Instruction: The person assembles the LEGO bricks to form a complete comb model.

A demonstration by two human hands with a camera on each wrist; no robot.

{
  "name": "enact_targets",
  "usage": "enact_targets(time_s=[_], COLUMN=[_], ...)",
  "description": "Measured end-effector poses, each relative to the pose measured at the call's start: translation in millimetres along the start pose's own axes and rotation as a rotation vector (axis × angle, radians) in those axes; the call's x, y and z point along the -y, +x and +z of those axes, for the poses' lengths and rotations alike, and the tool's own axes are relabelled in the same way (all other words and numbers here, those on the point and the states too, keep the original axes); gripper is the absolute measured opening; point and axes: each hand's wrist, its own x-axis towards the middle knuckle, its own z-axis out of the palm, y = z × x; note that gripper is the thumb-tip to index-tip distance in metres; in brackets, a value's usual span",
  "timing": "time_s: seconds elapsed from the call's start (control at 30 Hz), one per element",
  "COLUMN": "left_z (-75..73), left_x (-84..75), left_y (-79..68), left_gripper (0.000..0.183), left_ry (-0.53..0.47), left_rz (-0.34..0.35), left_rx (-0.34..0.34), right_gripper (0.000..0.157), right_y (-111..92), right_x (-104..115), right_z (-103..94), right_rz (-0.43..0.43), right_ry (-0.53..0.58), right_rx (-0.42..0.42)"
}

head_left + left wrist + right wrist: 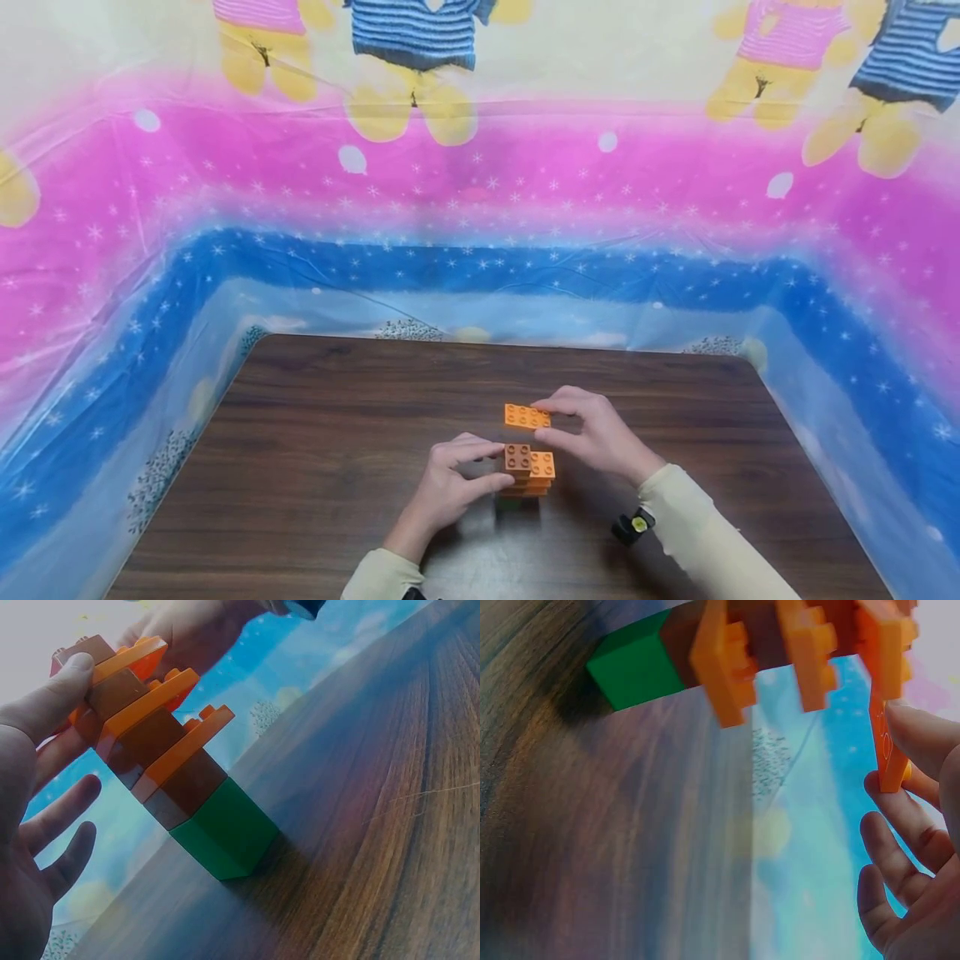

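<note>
A tower of toy building bricks (169, 799) stands upright on the table, with a green brick (229, 832) at its foot. Above that, brown bricks alternate with thin orange bricks that jut out to one side, and a brown brick (517, 457) tops the stack. My left hand (450, 483) pinches the tower near its top between thumb and fingers. Just beyond the tower, my right hand (596, 429) holds a separate thin orange brick (519, 416) by its right end, studs up. In the right wrist view, thumb and fingers grip this orange brick (887, 750).
The dark wooden table (337, 408) extends around the tower. A patterned cloth (465, 267) in pink and blue hangs behind its far edge and along both sides. A black band (633, 525) is on the right wrist.
</note>
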Motion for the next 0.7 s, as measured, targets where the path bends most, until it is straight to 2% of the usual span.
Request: enact_targets(time_s=[0.37,0.53,0.7], left_z=[-0.1,-0.3,-0.5], left_x=[3.0,4.2,3.0], left_y=[0.4,1.5,1.9], left_gripper=[0.034,0.033,0.032], left_ry=[0.006,0.008,0.000], left_rz=[0.018,0.065,0.043], left_rx=[0.000,0.001,0.008], right_gripper=[0.039,0.037,0.037], right_y=[-11,-15,-18], right_x=[24,33,37], right_z=[-15.1,-18.5,-19.9], right_rz=[-0.145,-0.173,-0.172], right_ry=[-0.047,-0.056,-0.043], right_rx=[-0.015,-0.017,-0.015])
